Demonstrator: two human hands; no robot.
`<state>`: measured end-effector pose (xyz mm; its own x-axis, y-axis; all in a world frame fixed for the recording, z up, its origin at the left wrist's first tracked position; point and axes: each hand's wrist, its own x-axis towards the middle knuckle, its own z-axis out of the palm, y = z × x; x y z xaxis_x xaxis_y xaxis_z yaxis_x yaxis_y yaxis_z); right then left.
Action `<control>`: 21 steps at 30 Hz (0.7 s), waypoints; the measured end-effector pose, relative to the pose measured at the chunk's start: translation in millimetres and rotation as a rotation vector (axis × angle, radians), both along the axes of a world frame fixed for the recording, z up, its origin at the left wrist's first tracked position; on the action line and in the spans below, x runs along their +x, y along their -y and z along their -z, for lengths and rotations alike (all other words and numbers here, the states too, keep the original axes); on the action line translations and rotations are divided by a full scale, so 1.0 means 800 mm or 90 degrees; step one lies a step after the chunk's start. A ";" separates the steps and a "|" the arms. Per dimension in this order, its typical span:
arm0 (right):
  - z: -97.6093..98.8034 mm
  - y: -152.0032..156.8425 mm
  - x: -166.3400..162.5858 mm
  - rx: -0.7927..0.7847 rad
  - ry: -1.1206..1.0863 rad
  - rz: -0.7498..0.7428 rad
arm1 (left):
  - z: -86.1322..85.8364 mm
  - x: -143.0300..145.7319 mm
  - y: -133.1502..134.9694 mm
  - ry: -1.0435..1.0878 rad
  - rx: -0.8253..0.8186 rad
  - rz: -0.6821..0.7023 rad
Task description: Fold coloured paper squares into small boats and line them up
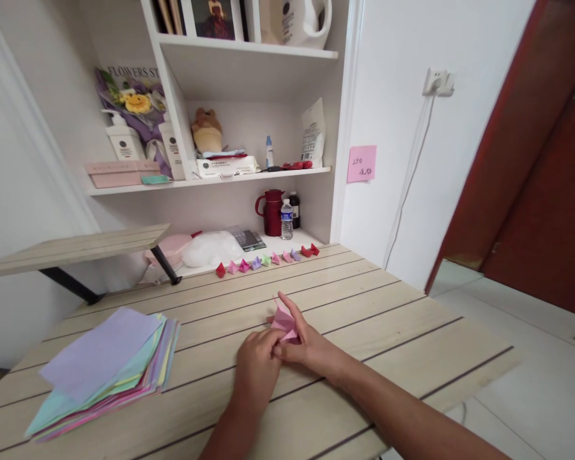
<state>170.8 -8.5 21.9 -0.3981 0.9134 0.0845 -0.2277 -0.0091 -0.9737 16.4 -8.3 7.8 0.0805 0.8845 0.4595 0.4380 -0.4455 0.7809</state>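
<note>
A piece of pink folded paper [283, 319] is held between my two hands, just above the striped wooden table [364, 300]. My left hand [259, 354] grips its near left edge with the fingers curled in. My right hand [299, 335] pinches it from the right, thumb in front and index finger stretched up along its far side. The lower part of the paper is hidden by my fingers. Beyond my hands, several small folded paper pieces [244, 265] in red, pink, purple and green stand in a row along the table's back edge.
At the left lies a stack of coloured paper sheets [105, 351], purple on top. A raised wooden stand [76, 249] on black legs is behind it. White shelves [249, 54] at the back hold a red jug [272, 214] and a water bottle [286, 220].
</note>
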 end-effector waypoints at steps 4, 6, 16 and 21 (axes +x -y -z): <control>0.008 -0.013 0.003 -0.011 0.029 0.182 | -0.007 -0.008 -0.005 0.144 -0.095 -0.032; 0.012 -0.022 0.009 -0.004 0.036 0.258 | -0.013 -0.019 -0.007 0.210 -0.126 -0.048; 0.003 -0.023 0.020 -0.007 0.089 0.282 | -0.015 -0.039 -0.014 0.344 -0.185 -0.089; 0.002 -0.020 0.020 -0.046 0.169 0.253 | -0.006 -0.045 -0.020 0.257 -0.169 -0.131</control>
